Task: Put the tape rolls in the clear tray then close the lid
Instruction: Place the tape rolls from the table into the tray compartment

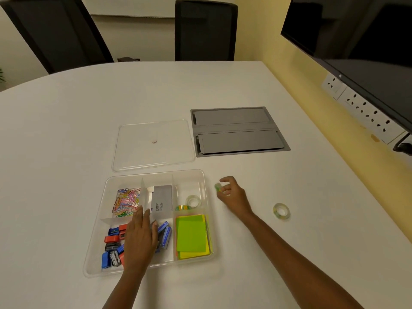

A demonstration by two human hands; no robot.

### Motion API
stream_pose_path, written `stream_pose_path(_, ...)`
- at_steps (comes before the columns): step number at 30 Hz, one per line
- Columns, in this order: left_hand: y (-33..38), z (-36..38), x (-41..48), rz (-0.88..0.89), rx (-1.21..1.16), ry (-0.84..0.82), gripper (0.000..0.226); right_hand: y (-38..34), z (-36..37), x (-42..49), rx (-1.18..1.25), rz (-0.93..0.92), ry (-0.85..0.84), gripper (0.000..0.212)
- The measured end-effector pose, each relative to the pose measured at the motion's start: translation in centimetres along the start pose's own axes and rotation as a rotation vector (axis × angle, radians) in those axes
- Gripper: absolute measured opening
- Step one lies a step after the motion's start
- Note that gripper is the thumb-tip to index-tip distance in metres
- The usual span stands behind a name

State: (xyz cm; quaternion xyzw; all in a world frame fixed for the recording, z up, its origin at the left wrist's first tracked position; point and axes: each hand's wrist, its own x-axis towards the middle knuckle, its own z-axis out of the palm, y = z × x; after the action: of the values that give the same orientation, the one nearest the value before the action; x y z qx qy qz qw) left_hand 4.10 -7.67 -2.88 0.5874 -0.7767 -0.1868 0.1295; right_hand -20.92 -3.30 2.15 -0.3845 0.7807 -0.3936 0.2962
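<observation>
The clear tray [206,181] sits on the white table, open, split into compartments. Its back-right compartment holds a clear tape roll [193,200] and a green-yellow roll [183,207]. My right hand [233,195] hovers just right of the tray, fingers pinched on a small green tape roll [218,187]. Another clear tape roll [281,211] lies on the table further right. My left hand [140,237] rests flat, palm down, over the tray's front-middle compartment. The clear lid [133,152] lies flat behind the tray.
The tray also holds coloured paper clips [124,201], a grey box [162,200], sharpeners [112,248] and sticky notes [191,236]. A grey cable hatch [238,131] sits behind right. Two black chairs stand at the far edge; a screen and wall sockets are on the right.
</observation>
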Motion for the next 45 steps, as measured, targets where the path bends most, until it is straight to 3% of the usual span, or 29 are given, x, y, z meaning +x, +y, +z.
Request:
stream_pose_path(7, -0.3, 0.1, 0.0, -0.005, 0.005, 0.006, 0.055, -3.7, 4.1, -0.2, -0.082, -0.138, -0.150, 0.023)
stream_pose_path(10, -0.1, -0.1, -0.1, -0.011, -0.007, -0.005, 0.051, -3.9, 5.1, -0.1, -0.154, -0.115, -0.160, 0.022)
stream_pose_path(18, -0.1, 0.0, 0.0, -0.011, -0.030, -0.025, 0.045, -0.7, 3.3, 0.0, -0.185, -0.114, -0.001, 0.022)
stream_pose_path(22, -0.2, 0.1, 0.1, -0.006, -0.018, -0.020, 0.053, 3.5, 0.2, -0.5, -0.270, -0.013, 0.136, 0.027)
stream_pose_path(26, -0.4, 0.4, 0.2, -0.001, -0.006, -0.022, 0.056, 7.5, -2.6, -1.6, -0.570, 0.088, 0.280, 0.041)
stream_pose_path(31, -0.3, 0.4, 0.3, 0.006, 0.011, -0.036, 0.048, 10.3, -4.9, -2.3, -0.737, 0.402, 0.228, 0.057)
stream_pose_path(35, -0.4, 0.4, 0.2, 0.017, 0.015, -0.017, 0.046, 11.5, -5.5, -2.6, -0.727, 0.440, 0.244, 0.052)
stream_pose_path(40, -0.5, 0.5, 0.2, 0.016, 0.013, -0.012, 0.052, 11.6, -5.6, -2.5, -0.625, 0.359, 0.323, 0.041)
stream_pose_path(45, -0.6, 0.6, 0.3, 0.014, 0.018, -0.014, 0.056, 9.7, -5.2, -1.8, -0.336, 0.377, 0.310, 0.055)
